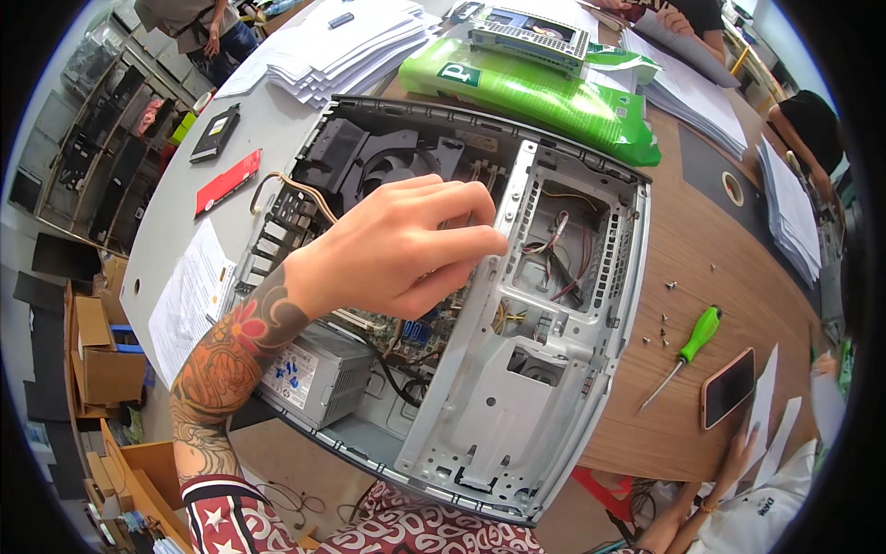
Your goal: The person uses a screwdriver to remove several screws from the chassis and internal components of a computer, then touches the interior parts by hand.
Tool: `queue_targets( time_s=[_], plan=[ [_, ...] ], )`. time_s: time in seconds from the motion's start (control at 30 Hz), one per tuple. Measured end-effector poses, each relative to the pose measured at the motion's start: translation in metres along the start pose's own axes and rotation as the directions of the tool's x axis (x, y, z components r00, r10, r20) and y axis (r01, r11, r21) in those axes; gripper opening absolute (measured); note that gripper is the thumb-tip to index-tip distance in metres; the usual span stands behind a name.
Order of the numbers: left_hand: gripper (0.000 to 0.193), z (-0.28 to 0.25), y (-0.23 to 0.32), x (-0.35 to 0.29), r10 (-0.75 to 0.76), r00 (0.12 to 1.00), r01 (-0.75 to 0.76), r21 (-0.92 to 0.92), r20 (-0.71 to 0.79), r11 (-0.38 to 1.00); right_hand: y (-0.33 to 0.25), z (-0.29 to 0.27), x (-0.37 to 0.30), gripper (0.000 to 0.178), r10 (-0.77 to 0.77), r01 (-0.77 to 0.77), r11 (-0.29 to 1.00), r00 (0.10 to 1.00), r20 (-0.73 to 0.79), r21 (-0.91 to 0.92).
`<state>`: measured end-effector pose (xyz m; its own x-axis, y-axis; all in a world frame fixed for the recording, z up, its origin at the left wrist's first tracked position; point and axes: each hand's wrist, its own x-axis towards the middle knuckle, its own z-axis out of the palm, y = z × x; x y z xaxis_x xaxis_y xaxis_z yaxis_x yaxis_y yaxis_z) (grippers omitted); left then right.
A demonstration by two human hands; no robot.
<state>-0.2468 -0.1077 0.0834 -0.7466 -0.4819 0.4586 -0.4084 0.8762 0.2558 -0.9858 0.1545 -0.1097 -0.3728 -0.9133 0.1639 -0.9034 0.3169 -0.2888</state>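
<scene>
My left hand [415,245] reaches in from the lower left over an open desktop computer case [637,231]. Its fingers are curled and pinched together, the tips at the edge of the metal drive bracket [466,397]. Whatever they may hold is hidden. Below the hand lie the green circuit board and cables, partly covered by it. A black cooling fan [392,164] sits inside at the far side. The silver power supply [318,374] fills the near left corner. Wires [558,254] show through the bracket's square opening. My right hand is out of view.
Right of the case lie a green-handled screwdriver [701,334], several loose screws [664,319] and a phone [727,388]. Behind it, a green paper pack [526,97] carries a metal drive cage [531,39]. Paper stacks [341,46] stand farther back. Other people are around the table.
</scene>
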Motion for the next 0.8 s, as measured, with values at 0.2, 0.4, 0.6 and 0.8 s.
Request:
queue_targets(
  time_s=[0.2, 0.4, 0.6, 0.8],
  plan=[
    [0.029, -0.001, 0.001, 0.002, 0.019, 1.0, -0.019, 0.024, -0.016, 1.0, -0.004, -0.012, 0.005, 0.051, -0.053, 0.059, 0.992, 0.997, 0.062, -0.114],
    [0.029, -0.003, 0.001, 0.003, 0.024, 1.0, -0.024, 0.026, 0.012, 0.999, -0.012, -0.017, 0.017, 0.059, -0.174, 0.199, 0.931, 0.979, 0.109, -0.305],
    [0.026, -0.011, 0.004, 0.006, 0.035, 0.999, -0.033, 0.075, -0.03, 0.997, -0.047, -0.028, 0.025, 0.067, 0.053, 0.002, 0.978, 0.965, 0.257, -0.21],
    [0.01, -0.02, -0.003, -0.001, -0.097, 0.985, 0.083, 0.101, 0.144, 0.991, -0.039, -0.026, 0.009, 0.055, 0.071, 0.028, 0.911, 0.972, 0.223, -0.412]
  ],
)
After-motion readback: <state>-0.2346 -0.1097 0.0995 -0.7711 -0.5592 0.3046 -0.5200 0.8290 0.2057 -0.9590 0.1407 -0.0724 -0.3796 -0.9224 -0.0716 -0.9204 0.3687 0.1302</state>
